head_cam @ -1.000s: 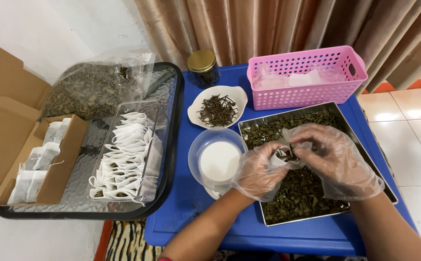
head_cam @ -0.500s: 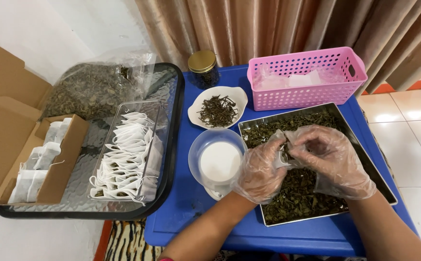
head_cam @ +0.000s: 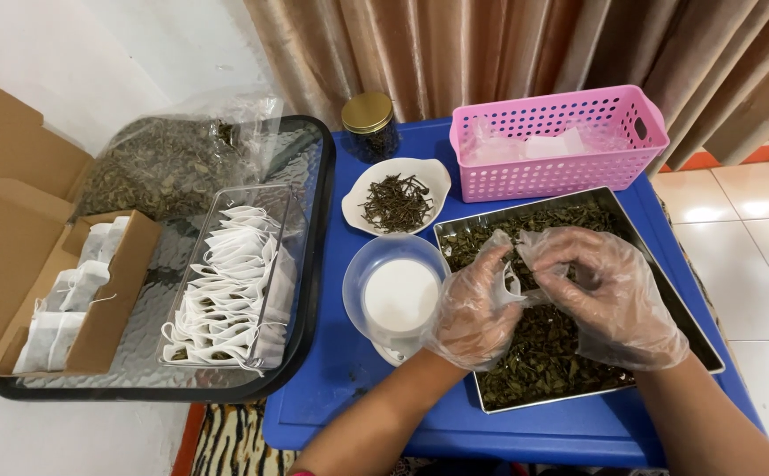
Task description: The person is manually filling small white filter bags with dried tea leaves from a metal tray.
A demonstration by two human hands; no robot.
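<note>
Both gloved hands meet over the metal tray (head_cam: 684,308) of dried leaves. The left hand (head_cam: 471,310) and right hand (head_cam: 612,298) pinch a small white sachet (head_cam: 515,280) between their fingertips, closed on it from either side. The sachet sits above the tray's middle. Left of the tray stands a round plastic cup (head_cam: 395,295); behind it, a pink basket (head_cam: 559,141).

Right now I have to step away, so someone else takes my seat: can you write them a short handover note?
Left hand and right hand, both gloved, pinch a small white tea bag over the metal tray of dried leaves.
Done: filled bags lie in the clear tub and the cardboard box.
Left: loose leaves remain in the tray and in the big bag.
</note>
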